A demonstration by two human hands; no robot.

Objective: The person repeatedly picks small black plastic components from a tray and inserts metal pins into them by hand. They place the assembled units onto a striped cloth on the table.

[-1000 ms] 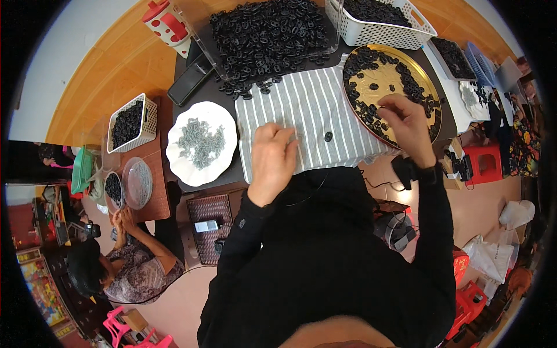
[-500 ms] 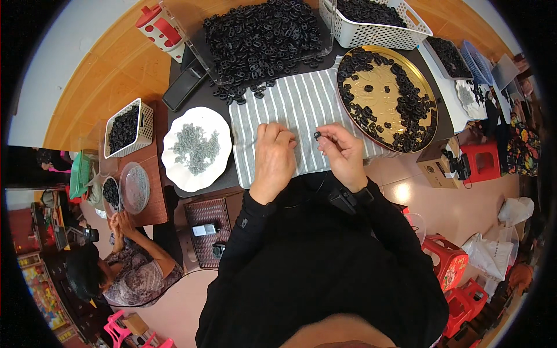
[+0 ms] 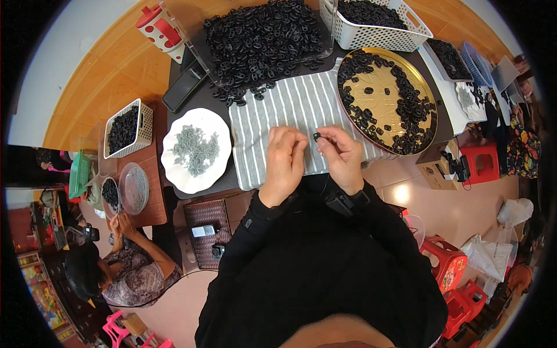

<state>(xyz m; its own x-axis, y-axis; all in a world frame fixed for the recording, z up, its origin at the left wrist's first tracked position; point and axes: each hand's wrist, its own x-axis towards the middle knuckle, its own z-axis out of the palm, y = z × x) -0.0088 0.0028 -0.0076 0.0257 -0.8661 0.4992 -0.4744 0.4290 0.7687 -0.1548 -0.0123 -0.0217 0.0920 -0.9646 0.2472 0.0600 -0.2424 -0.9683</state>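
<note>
Over a grey-and-white striped cloth [image 3: 255, 133], my right hand [image 3: 346, 158] pinches a small black plastic piece [image 3: 317, 136] between thumb and fingertips. Close by on its left, my left hand [image 3: 284, 165] is closed, thumb and fingers together; whatever its fingertips hold is too small to make out. The two hands are a little apart. Left of the cloth stands a white scalloped plate [image 3: 174, 168] with a heap of small grey metal pieces [image 3: 197, 148]. To the right, a round golden tray [image 3: 374, 107] carries many small black pieces [image 3: 411, 107].
A clear bin of black oval pieces [image 3: 261, 40] stands behind the cloth, some spilled over its front. A white basket [image 3: 377, 36] is at the back right. A phone [image 3: 184, 87] and a spotted cup [image 3: 161, 33] sit back left. Another person [image 3: 127, 267] works at a lower-left table.
My left hand has shifted right, closer to my right hand, and its fingers now point toward the black piece. My right hand stays almost in place, still pinching it.
</note>
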